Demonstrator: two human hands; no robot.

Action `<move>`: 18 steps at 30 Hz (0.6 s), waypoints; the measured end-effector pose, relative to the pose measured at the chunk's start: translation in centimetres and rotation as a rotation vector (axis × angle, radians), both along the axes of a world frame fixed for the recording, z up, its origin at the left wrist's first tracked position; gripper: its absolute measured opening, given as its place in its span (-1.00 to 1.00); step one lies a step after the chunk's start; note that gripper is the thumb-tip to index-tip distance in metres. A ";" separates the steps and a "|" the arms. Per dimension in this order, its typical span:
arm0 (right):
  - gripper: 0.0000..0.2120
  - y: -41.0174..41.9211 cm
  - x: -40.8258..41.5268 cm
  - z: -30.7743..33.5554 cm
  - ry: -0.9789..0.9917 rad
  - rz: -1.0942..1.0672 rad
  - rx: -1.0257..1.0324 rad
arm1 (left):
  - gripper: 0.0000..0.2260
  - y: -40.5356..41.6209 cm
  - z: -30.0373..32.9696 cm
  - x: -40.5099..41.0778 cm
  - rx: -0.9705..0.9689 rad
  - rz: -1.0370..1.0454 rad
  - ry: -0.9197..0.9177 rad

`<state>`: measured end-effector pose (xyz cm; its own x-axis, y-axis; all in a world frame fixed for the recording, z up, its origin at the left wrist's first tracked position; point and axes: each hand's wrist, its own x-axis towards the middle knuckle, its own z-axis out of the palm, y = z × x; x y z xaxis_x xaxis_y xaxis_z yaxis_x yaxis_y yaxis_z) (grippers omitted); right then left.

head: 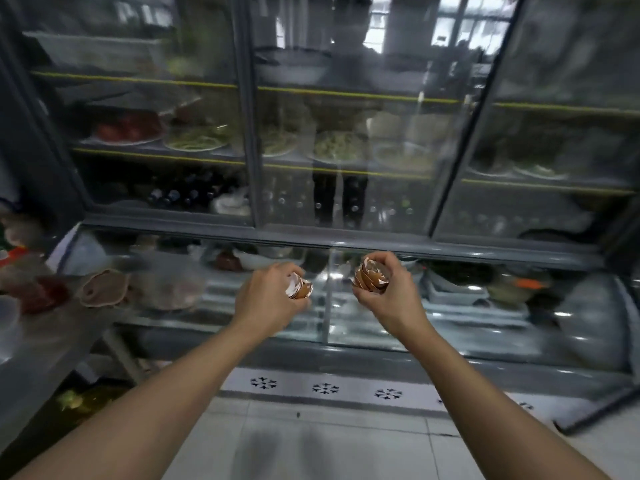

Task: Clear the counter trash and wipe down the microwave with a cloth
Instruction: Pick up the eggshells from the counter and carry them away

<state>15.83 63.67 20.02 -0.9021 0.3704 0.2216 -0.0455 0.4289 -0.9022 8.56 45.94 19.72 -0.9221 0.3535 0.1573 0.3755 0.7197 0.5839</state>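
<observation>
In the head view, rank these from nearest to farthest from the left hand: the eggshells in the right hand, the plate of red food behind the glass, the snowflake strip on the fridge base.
From the left hand:
1. Eggshells in the right hand, just to its right.
2. Snowflake strip, below, low on the fridge base.
3. Plate of red food, upper left, on a shelf behind the glass.

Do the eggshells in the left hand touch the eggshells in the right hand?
Apart. The head view shows a clear gap between the left shells and the right shells.
</observation>
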 end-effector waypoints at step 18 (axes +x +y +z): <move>-0.61 28.3 25.0 -1.9 -0.043 -0.433 -0.057 | -0.61 32.6 -0.9 18.4 -0.036 -0.450 -0.045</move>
<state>40.80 91.97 18.11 -0.6691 0.7268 0.1554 0.1656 0.3496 -0.9221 26.97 78.57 18.83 -0.6811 0.7252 0.1009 0.6306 0.5110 0.5841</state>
